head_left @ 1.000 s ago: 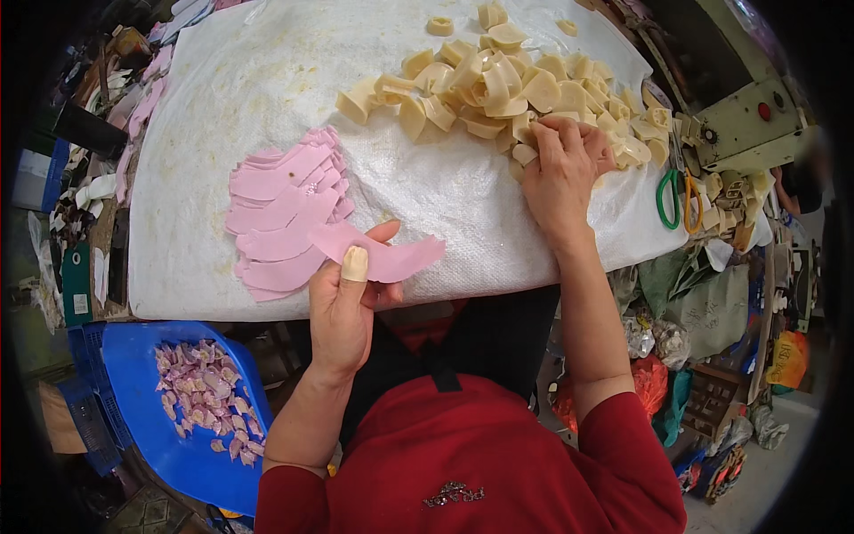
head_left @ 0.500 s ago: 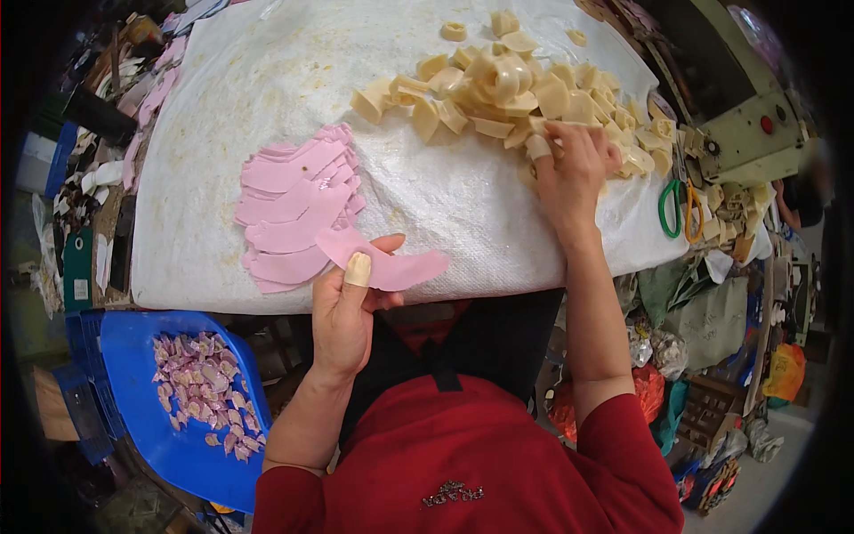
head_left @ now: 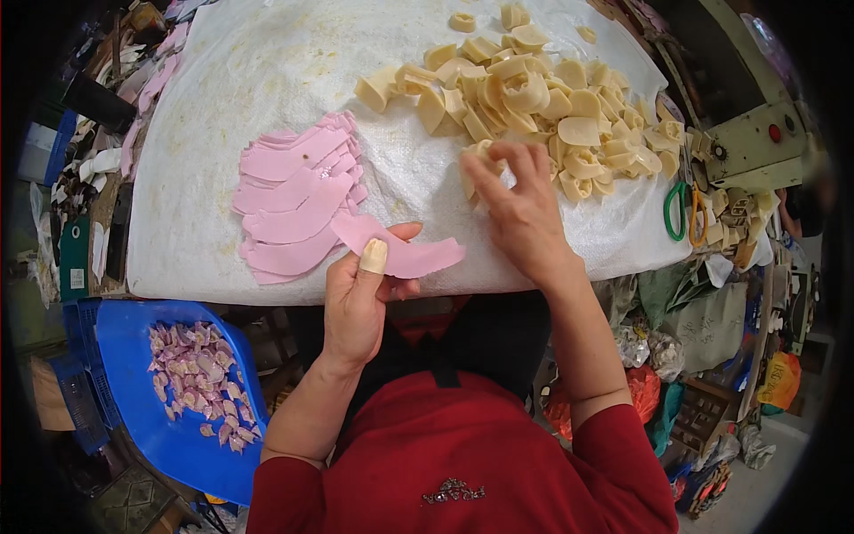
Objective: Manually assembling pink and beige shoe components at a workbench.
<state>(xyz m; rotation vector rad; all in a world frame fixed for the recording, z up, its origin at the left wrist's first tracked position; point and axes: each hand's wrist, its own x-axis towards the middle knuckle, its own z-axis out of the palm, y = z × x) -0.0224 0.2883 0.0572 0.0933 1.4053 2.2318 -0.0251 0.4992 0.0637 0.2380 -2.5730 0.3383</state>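
My left hand (head_left: 360, 294), its thumb wrapped in a pale finger cover, pinches a curved pink strip (head_left: 427, 256) over the table's near edge. Just behind it lies a stack of matching pink strips (head_left: 289, 191), overlapped in uneven layers. Toward the middle of the table, my right hand (head_left: 529, 214) grips a cream curled piece (head_left: 471, 162) between thumb and fingers. The piece is partly hidden by the fingers. Beyond and to the right spreads a heap of similar cream curved pieces (head_left: 583, 132), stiff-looking and cupped.
A white woven sheet (head_left: 205, 107) covers the table. Below its left edge sits a blue scoop-shaped bin (head_left: 178, 445) holding small pinkish-purple scraps (head_left: 209, 374). Scissors with green and orange handles (head_left: 676, 212) rest at the right edge, near a green-grey machine (head_left: 747, 142).
My right hand has come away from the heap, moving left and nearer, with a cream piece in its fingers. The left hand, still holding the pink strip, has shifted slightly right.
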